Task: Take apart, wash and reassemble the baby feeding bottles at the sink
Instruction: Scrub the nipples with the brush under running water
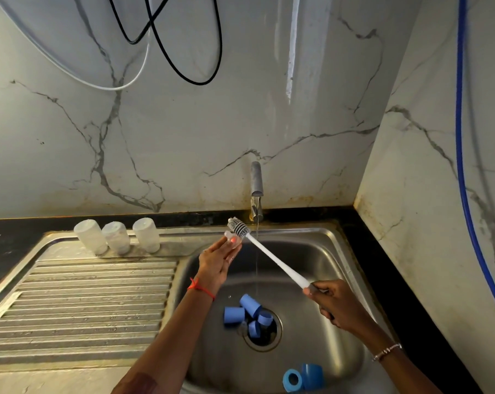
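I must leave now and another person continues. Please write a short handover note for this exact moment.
Left hand: holds a small clear teat at its fingertips over the sink.
Right hand: grips the bottle brush, head at the teat.
Tap runs thinly.
Done: three bottles stand inverted on the ledge behind the drainboard.
Left: blue caps and rings lie around the drain, two more at the near edge; wash them, then reassemble.
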